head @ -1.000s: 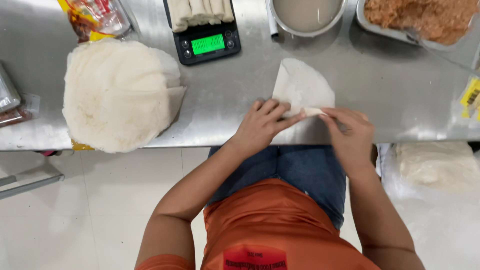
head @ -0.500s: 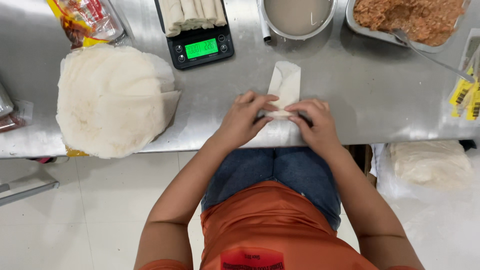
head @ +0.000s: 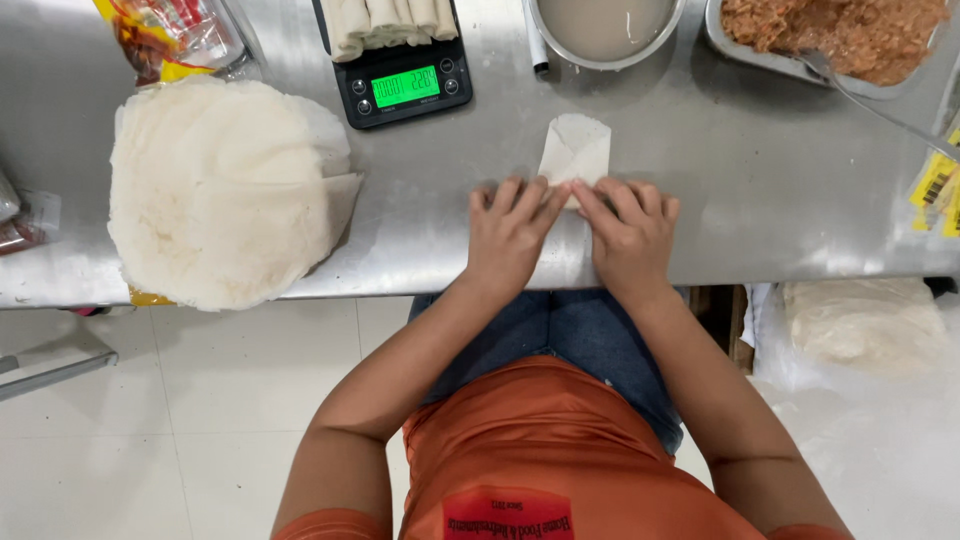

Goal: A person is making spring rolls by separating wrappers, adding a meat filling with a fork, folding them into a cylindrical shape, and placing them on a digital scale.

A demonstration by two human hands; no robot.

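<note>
Head view, hands: left hand and right hand lie palm down side by side on the near edge of the steel table, fingers stretched and pressed flat onto a pale wrapper; neither is closed into a fist, both bear down on the sheet, index fingertips almost meeting
Head view, wrapper: folded into a narrow strip that pokes out at 12 o'clock from between the fingertips, its near part hidden under both hands
Head view, 10 o'clock of the hands: a black digital scale with a green lit display, carrying a row of finished rolls; well apart from the wrapper
Head view, 9 o'clock: a tall round stack of wrappers, overhanging the table edge, near the left hand but not touching
Head view, far 10 o'clock: a crumpled clear packet with red and yellow print
Head view, 12 o'clock: a metal bowl of greyish liquid, a dark marker just beside it
Head view, 1 o'clock: a metal tray of brown minced filling, a spoon leaning out of it
Head view, 4 o'clock: a clear bag of pale sheets below the table level
Head view, in the way: nothing lies between hands and wrapper; the hands themselves cover its lower fold
</note>
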